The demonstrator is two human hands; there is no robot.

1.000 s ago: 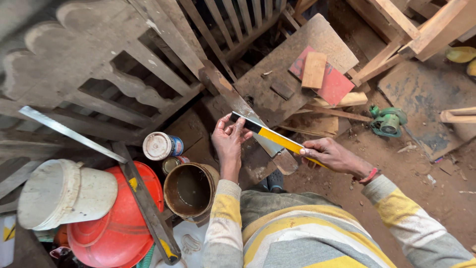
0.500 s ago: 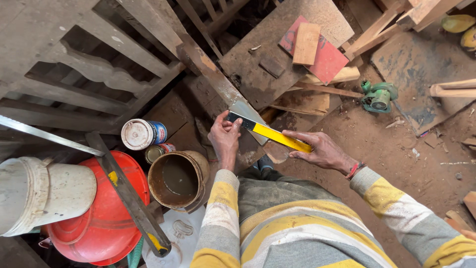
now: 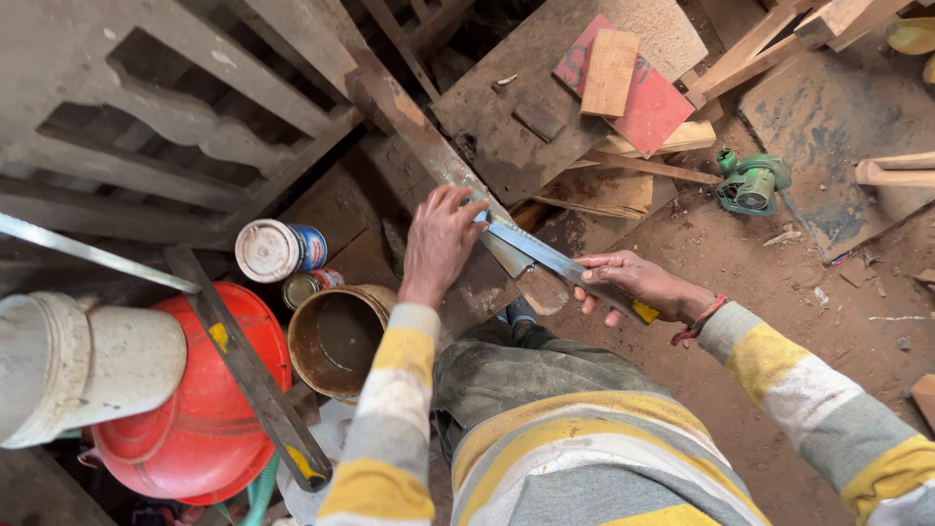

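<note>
Head view, looking down. Both hands hold a long flat metal tool w/ yellow handle end (image 3: 555,263), a thin grey steel strip, dull and smudged, lying roughly level and slanting from upper left to lower right, above the person's knees. Left hand (image 3: 440,239): fingers curled over the strip's far tip, pressing it against a rusty, paint-stained metal bar (image 3: 429,146) that runs diagonally up to the left. Right hand (image 3: 638,285): closed round the near end, where a bit of yellow shows at the heel of the palm; a red band sits on that wrist. Just left of the left forearm stands a rusty open-topped round tin (image 3: 336,341), w/ a white-lidded can w/ blue side (image 3: 278,250) lying beyond it. An orange plastic basin (image 3: 200,419) and a dirty white plastic bucket (image 3: 83,365) sit further left. A green power tool (image 3: 750,182) rests on the dirt floor (image 3: 779,321), well apart to the right.
</note>
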